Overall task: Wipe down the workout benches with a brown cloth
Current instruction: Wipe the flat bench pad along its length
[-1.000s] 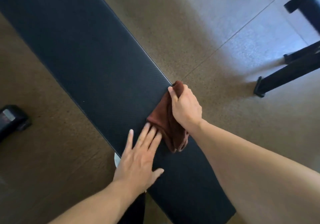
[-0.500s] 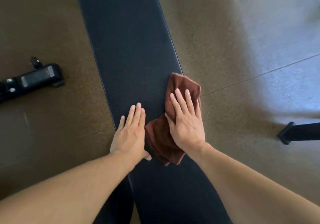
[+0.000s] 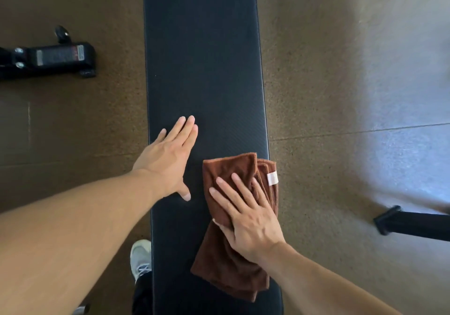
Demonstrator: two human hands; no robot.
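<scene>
Brown cloth (image 3: pixel 233 217) lies pressed under the flat right hand (image 3: pixel 248 219) at lower centre, mid-wipe; the flat left hand (image 3: pixel 168 161) braces on the bench (image 3: pixel 202 46), and next should come a stroke up the pad.

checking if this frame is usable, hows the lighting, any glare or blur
Head view: bright washed-out light patch on the floor at right, left side dim; bench, brown cloth, left hand and right hand mostly sharp; wide-angle bowing at the edges.

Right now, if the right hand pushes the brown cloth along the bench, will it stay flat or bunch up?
The brown cloth looks soft and floppy: it lies in loose folds. It will probably bunch ahead of the flat right hand. It seems light, and part overhangs the bench edge, so it may slip off.
</scene>
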